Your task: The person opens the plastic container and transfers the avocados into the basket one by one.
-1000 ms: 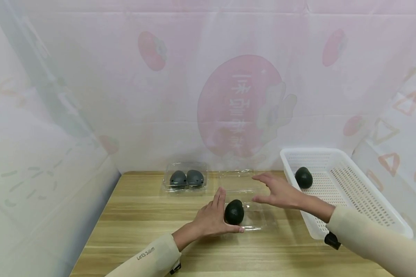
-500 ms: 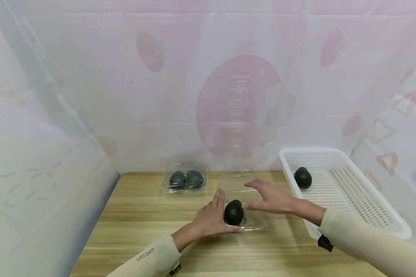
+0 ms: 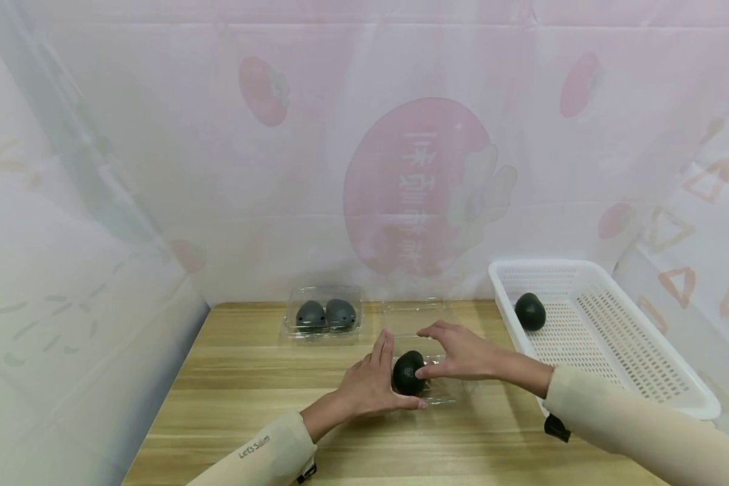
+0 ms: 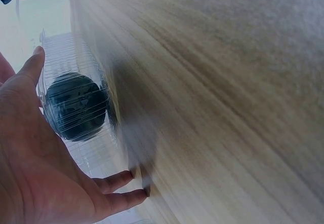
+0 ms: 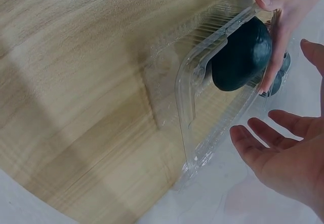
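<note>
A dark green avocado (image 3: 404, 375) sits in the left part of a clear plastic clamshell box (image 3: 442, 401), whose lid (image 3: 408, 316) is folded back toward the wall. My left hand (image 3: 370, 383) rests against the box's left side, thumb by the front edge and fingers stretched along the side. In the left wrist view the avocado (image 4: 76, 107) shows through the ribbed plastic, between thumb and fingers. My right hand (image 3: 469, 355) hovers over the box's right part with fingers spread, its thumb overlapping the avocado in the head view. Nothing is in its grasp in the right wrist view.
A closed clear box (image 3: 324, 291) holding two avocados stands at the back left, near the wall. To the right, a white perforated basket (image 3: 574, 265) has one avocado (image 3: 530, 311) at its left side. Everything stands on a wooden table (image 3: 237, 385).
My right hand has moved left, from the box's right edge to over the box beside the avocado. The left hand and the avocado have stayed in place.
</note>
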A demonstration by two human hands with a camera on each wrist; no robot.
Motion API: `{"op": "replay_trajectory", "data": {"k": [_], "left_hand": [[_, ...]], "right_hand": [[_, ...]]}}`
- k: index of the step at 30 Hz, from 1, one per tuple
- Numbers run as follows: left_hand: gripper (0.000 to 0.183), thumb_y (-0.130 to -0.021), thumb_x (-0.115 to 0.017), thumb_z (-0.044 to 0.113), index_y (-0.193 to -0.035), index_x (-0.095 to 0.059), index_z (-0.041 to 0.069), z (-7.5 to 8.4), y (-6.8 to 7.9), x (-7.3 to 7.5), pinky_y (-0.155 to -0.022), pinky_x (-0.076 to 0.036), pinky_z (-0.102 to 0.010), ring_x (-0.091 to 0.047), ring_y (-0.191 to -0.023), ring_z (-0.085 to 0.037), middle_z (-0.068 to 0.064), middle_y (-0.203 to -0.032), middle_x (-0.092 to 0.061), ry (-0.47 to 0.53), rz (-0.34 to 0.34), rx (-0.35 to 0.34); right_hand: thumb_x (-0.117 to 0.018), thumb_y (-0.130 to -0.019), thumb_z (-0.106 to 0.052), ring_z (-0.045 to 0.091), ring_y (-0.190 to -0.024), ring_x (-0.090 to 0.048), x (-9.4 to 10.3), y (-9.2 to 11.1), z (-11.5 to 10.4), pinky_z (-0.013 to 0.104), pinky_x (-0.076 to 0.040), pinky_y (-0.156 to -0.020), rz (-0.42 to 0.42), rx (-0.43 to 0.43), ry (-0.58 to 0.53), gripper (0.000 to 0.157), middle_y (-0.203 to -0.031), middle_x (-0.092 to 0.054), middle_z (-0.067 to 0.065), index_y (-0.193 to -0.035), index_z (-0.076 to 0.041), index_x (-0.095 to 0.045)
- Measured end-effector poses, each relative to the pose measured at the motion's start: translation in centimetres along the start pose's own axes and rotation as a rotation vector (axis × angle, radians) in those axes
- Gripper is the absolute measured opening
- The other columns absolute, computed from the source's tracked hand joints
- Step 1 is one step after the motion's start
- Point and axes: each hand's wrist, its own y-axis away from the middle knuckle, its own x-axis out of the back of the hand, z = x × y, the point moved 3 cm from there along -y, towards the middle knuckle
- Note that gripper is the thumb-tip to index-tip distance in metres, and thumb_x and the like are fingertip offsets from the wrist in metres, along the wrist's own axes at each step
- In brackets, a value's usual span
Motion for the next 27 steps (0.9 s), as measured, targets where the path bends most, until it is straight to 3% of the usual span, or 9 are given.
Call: {"op": "replay_trajectory", "data": {"k": [11, 20, 27], "left_hand": [[0.137, -0.064, -0.05, 0.093, -0.156, 0.012, 0.014, 0.1, 0.1, 0.1, -0.098, -0.044, -0.055, -0.038, -0.139, -0.035, -0.008, -0.164, 0.006, 0.007, -0.016, 0.003], [0.136, -0.065, -0.054, 0.09, -0.157, 0.011, 0.013, 0.1, 0.0, 0.2, -0.098, -0.045, -0.053, -0.037, -0.139, -0.034, -0.01, -0.164, 0.004, 0.005, -0.018, 0.0], [0.138, -0.064, -0.053, 0.092, -0.156, 0.011, 0.012, 0.1, 0.0, 0.1, -0.098, -0.044, -0.054, -0.039, -0.138, -0.035, -0.01, -0.164, 0.005, -0.007, -0.009, -0.003]], "right_hand": [[-0.073, -0.078, -0.059, 0.03, -0.109, -0.062, -1.3, -0.6, -0.4, 0.046, -0.051, -0.091, -0.024, 0.005, 0.009, 0.078, -0.125, -0.061, 0.013, -0.131, -0.003, -0.059], [-0.075, -0.077, -0.058, 0.029, -0.107, -0.063, -2.6, -0.9, -0.7, 0.045, -0.052, -0.088, -0.049, -0.037, -0.001, 0.077, -0.127, -0.061, 0.012, -0.13, -0.004, -0.06], [-0.075, -0.077, -0.057, 0.03, -0.105, -0.063, -3.4, -1.3, -0.6, 0.046, -0.052, -0.086, -0.025, -0.016, 0.017, 0.075, -0.123, -0.062, 0.012, -0.127, -0.003, -0.062]]}}
